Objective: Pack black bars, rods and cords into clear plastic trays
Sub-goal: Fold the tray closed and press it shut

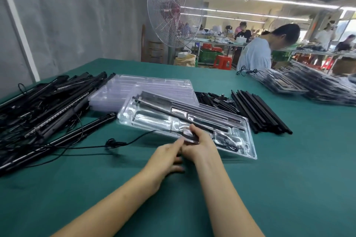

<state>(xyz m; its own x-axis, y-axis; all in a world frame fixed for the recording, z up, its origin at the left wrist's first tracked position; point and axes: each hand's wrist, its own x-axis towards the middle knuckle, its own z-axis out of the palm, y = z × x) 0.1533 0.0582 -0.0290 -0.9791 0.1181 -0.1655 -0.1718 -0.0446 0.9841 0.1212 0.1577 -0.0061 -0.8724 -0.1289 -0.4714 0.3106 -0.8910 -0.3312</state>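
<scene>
A clear plastic tray (248, 140) lies on the green table in front of me, with black bars (192, 109) set in its long slots. My right hand (200, 144) grips a black rod end (189, 136) at the tray's near edge. A thin black cord (119, 143) trails left from that spot across the table. My left hand (169, 157) lies just beside the right one, its forefinger stretched toward the rod; whether it pinches anything is hidden. A stack of empty clear trays (146, 86) sits behind.
A tangled heap of black rods with cords (44, 106) fills the left side. Loose black bars (260, 111) and small black parts (217, 100) lie to the right. Packed trays (312, 84) are stacked far right. A standing fan (173, 11) and a person (258, 52) are beyond the table.
</scene>
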